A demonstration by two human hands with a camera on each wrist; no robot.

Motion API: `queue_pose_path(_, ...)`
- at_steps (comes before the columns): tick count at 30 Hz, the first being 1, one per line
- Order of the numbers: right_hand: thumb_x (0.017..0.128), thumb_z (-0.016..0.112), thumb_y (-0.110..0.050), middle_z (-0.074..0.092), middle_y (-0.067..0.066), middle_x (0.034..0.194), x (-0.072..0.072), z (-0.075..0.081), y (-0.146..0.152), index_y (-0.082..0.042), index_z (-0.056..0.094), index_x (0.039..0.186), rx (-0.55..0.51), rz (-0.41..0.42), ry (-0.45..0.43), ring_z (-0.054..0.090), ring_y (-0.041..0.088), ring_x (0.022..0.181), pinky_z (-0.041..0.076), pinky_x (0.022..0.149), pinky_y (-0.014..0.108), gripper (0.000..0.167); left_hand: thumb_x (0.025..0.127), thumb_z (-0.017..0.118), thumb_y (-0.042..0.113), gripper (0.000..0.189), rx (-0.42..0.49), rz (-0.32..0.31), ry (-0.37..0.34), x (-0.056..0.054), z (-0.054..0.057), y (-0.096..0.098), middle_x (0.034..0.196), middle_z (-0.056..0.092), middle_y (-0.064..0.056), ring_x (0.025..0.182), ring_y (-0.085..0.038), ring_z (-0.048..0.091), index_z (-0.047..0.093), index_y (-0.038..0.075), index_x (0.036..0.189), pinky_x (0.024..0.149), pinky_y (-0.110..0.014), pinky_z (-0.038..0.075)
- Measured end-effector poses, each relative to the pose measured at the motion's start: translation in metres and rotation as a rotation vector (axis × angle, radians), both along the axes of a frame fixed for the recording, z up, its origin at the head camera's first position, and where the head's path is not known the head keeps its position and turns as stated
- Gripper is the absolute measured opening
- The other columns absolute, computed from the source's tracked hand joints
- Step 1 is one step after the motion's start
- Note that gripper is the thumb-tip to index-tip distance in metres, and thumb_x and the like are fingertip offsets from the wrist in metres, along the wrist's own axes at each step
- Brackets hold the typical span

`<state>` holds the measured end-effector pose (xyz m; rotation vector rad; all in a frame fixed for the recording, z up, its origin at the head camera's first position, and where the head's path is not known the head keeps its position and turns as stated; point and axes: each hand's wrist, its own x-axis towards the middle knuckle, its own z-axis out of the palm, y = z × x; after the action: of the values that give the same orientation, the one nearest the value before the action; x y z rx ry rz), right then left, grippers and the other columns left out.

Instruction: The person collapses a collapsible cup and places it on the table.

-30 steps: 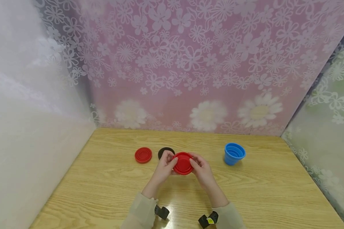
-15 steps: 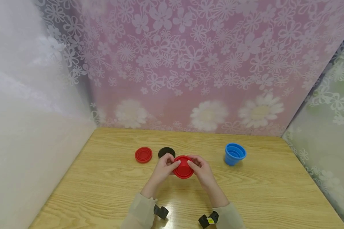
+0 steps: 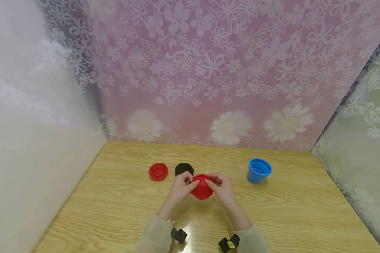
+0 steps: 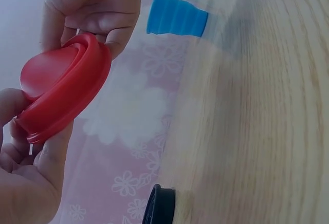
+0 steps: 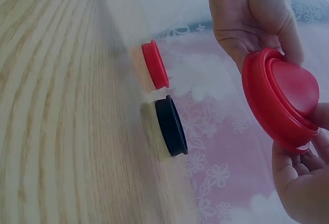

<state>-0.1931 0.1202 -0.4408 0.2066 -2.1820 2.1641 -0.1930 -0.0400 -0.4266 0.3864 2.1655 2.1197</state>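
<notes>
Above the table, both hands hold one red collapsible cup [image 3: 202, 192], folded nearly flat, with its round base bulging out on the side facing me. My left hand [image 3: 179, 188] grips its left rim, and my right hand [image 3: 223, 189] grips the right. Both thumbs press on the base near the upper edge. In the left wrist view the red collapsible cup [image 4: 67, 93] shows a thick outer ring around the raised base. The right wrist view shows the same cup [image 5: 277, 98] tilted between the fingers.
A second red collapsible cup [image 3: 158, 171] lies flat at the left on the wooden table [image 3: 120, 211]. Beside it is a black one [image 3: 184, 169], partly behind my left hand. A blue collapsible cup [image 3: 259, 170] stands expanded at the right. Floral curtains border the table.
The held cup and both hands have come slightly lower, towards me. Both thumbs have slid inward from the rim onto the cup's base, which now bulges more.
</notes>
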Motion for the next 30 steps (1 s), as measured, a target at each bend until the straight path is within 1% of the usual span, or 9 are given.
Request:
queue_pose_path(2, 0.08, 0.061, 0.004, 0.061, 0.019, 0.09, 0.004, 0.008, -0.003, 0.01, 0.059, 0.095, 0.062, -0.026, 0.022, 0.058, 0.02, 0.078, 0.049, 0.063, 0.022, 0.017, 0.082, 0.056, -0.005, 0.022, -0.052, 0.019, 0.045, 0.001, 0.0, 0.001, 0.058, 0.041, -0.002, 0.051, -0.008, 0.043, 0.039, -0.003, 0.068, 0.045, -0.016, 0.04)
queue_pose_path(6, 0.079, 0.06, 0.006, 0.062, 0.02, 0.086, 0.009, 0.014, -0.006, 0.008, 0.061, 0.092, 0.172, -0.072, 0.069, 0.058, 0.026, 0.077, 0.047, 0.058, 0.021, 0.013, 0.08, 0.058, -0.005, 0.023, -0.141, 0.068, 0.089, -0.007, -0.015, 0.003, 0.057, 0.039, -0.001, 0.05, -0.008, 0.037, 0.04, -0.003, 0.066, 0.043, -0.016, 0.034)
queue_pose_path(9, 0.078, 0.061, 0.006, 0.062, 0.019, 0.084, 0.006, 0.006, -0.005, 0.006, 0.062, 0.091, 0.213, -0.093, 0.096, 0.056, 0.023, 0.073, 0.046, 0.056, 0.021, 0.012, 0.079, 0.06, -0.003, 0.023, -0.2, 0.104, 0.109, -0.013, -0.027, 0.004, 0.058, 0.039, 0.0, 0.051, -0.008, 0.037, 0.042, -0.001, 0.066, 0.043, -0.016, 0.033)
queue_pose_path(13, 0.078, 0.063, 0.003, 0.063, 0.013, 0.08, -0.001, -0.009, -0.004, 0.002, 0.064, 0.09, 0.263, -0.131, 0.121, 0.055, 0.017, 0.07, 0.047, 0.055, 0.022, 0.012, 0.077, 0.061, -0.003, 0.024, -0.276, 0.144, 0.198, -0.013, -0.03, 0.006, 0.059, 0.039, 0.001, 0.051, -0.008, 0.037, 0.041, 0.003, 0.065, 0.043, -0.016, 0.032)
queue_pose_path(16, 0.077, 0.064, 0.001, 0.063, 0.008, 0.078, -0.002, -0.014, -0.004, 0.0, 0.064, 0.089, 0.3, -0.154, 0.145, 0.055, 0.015, 0.069, 0.047, 0.055, 0.022, 0.012, 0.076, 0.06, -0.004, 0.023, -0.323, 0.162, 0.27, -0.012, -0.03, 0.006, 0.06, 0.04, 0.001, 0.05, -0.007, 0.035, 0.041, 0.004, 0.064, 0.042, -0.017, 0.031)
queue_pose_path(18, 0.077, 0.064, 0.001, 0.063, 0.008, 0.078, -0.003, -0.015, -0.004, 0.0, 0.064, 0.089, 0.305, -0.155, 0.149, 0.055, 0.016, 0.069, 0.048, 0.056, 0.022, 0.012, 0.075, 0.059, -0.004, 0.022, -0.345, 0.166, 0.297, -0.011, -0.03, 0.007, 0.06, 0.039, 0.001, 0.049, -0.006, 0.034, 0.041, 0.004, 0.065, 0.042, -0.017, 0.03)
queue_pose_path(22, 0.079, 0.063, 0.0, 0.063, 0.009, 0.082, 0.0, -0.011, -0.002, 0.001, 0.062, 0.092, 0.274, -0.1, 0.137, 0.056, 0.017, 0.072, 0.048, 0.057, 0.022, 0.014, 0.076, 0.058, -0.004, 0.022, -0.366, 0.169, 0.314, -0.013, -0.03, 0.006, 0.061, 0.039, 0.001, 0.047, -0.004, 0.032, 0.041, 0.004, 0.065, 0.041, -0.017, 0.03)
queue_pose_path(25, 0.078, 0.065, -0.001, 0.062, 0.011, 0.086, 0.004, 0.0, -0.002, 0.003, 0.061, 0.095, 0.248, -0.051, 0.127, 0.056, 0.02, 0.076, 0.049, 0.06, 0.023, 0.018, 0.077, 0.058, -0.004, 0.022, -0.364, 0.175, 0.312, -0.014, -0.03, 0.005, 0.061, 0.039, 0.001, 0.045, -0.003, 0.031, 0.041, 0.004, 0.065, 0.04, -0.017, 0.029)
queue_pose_path(30, 0.078, 0.066, -0.003, 0.062, 0.012, 0.086, 0.012, 0.013, -0.004, 0.005, 0.061, 0.095, 0.27, -0.051, 0.146, 0.056, 0.021, 0.076, 0.048, 0.061, 0.024, 0.02, 0.077, 0.058, -0.002, 0.022, -0.344, 0.179, 0.295, -0.013, -0.03, 0.004, 0.061, 0.041, 0.001, 0.046, -0.004, 0.033, 0.041, 0.005, 0.066, 0.04, -0.017, 0.03)
